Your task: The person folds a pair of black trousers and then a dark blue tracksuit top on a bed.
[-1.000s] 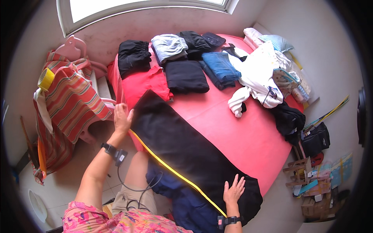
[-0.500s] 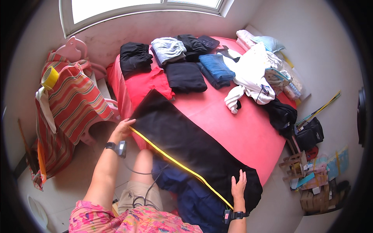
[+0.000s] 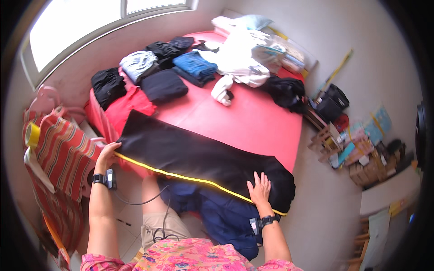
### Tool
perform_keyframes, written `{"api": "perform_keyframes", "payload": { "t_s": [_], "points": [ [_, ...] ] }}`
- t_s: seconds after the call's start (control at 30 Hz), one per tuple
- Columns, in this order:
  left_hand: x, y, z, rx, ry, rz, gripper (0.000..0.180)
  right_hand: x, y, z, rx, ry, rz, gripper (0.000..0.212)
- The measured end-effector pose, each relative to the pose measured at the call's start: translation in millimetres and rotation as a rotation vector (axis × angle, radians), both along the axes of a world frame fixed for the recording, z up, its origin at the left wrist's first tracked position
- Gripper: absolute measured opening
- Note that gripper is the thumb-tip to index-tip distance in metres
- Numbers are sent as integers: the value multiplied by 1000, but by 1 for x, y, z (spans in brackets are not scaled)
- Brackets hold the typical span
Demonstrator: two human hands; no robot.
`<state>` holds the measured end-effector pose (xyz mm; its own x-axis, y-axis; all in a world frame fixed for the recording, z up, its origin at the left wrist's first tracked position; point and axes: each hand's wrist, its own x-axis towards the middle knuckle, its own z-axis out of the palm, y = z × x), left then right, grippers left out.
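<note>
Black trousers (image 3: 194, 156) with a yellow side stripe lie folded lengthwise across the near edge of the pink-covered bed. My left hand (image 3: 108, 153) pinches them at the left end, where the stripe starts. Spread flat on the fabric near the right, bunched end is my right hand (image 3: 260, 187), its fingers apart. Dark blue clothing (image 3: 221, 221) hangs or lies below the stripe, close to my legs.
Folded dark trousers (image 3: 163, 86), blue jeans (image 3: 195, 67) and other folded clothes sit along the bed's far side. White clothing (image 3: 242, 58) is heaped at the back right. A striped cloth (image 3: 68, 149) covers pink chairs at left. Boxes (image 3: 368, 171) stand on the right floor.
My view has turned to the right, so the bed sits further left. My right hand, raised a little before, now rests flat on the trousers. My left hand keeps its hold.
</note>
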<state>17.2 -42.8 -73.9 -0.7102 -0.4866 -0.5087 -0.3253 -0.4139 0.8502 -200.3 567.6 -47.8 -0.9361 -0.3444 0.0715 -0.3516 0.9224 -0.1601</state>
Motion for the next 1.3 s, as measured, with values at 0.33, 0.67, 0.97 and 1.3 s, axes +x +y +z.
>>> {"api": "perform_keyframes", "payload": {
  "t_s": [0.33,0.67,0.97,1.3],
  "points": [
    [-17,44,38,-75,-9,-129,28,34,35,21,-94,66,-43,58],
    [-69,47,109,-25,137,-101,23,58,112,18,-208,164,-266,51],
    [-192,243,244,-152,357,-255,9,43,61,38,-653,208,-107,38],
    [-214,456,154,-623,673,-1339,59,12,93,41,-2078,-899,-505,73]
  ]
}}
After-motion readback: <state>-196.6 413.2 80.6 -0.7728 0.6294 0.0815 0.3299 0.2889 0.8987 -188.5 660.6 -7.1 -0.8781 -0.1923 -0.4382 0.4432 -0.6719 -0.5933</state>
